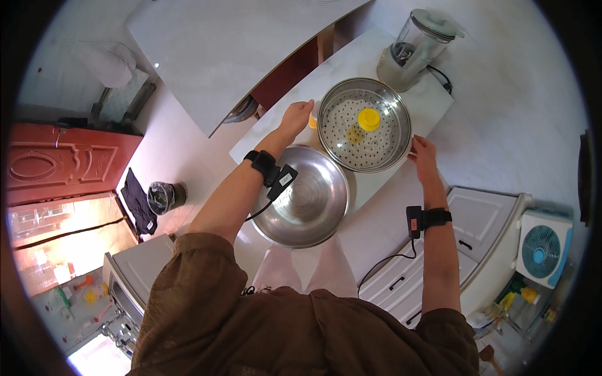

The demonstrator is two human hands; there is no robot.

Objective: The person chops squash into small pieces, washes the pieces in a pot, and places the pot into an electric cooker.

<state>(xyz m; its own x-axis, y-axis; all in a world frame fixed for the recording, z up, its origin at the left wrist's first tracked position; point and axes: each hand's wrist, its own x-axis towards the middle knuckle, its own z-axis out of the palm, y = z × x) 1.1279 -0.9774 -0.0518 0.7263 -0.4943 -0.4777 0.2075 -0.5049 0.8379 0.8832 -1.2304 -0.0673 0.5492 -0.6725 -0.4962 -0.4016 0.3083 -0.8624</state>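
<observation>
A round stainless-steel steamer pot [329, 145] stands on the narrow white table, under a clear lid with a yellow knob [369, 119]. Through the lid I see a perforated steamer tray [343, 110]. My left hand [297, 117] is closed at the pot's left side, just above a yellow handle [312, 122]. On the opposite side, the fingers of my right hand [424, 152] curl at the rim; whatever grip they hold there is mostly hidden. A wide, shallow steel basin [310, 207] sits nearer to me, below my left wrist, with nothing visible in it.
A blender [407, 56] with a cord stands at the far end of the narrow table [371, 188]. Beyond the left side is a larger white tabletop [207, 56]. White cabinets [404, 277] and a small fan [540, 249] are on my right. A lined bin [164, 197] stands on the floor.
</observation>
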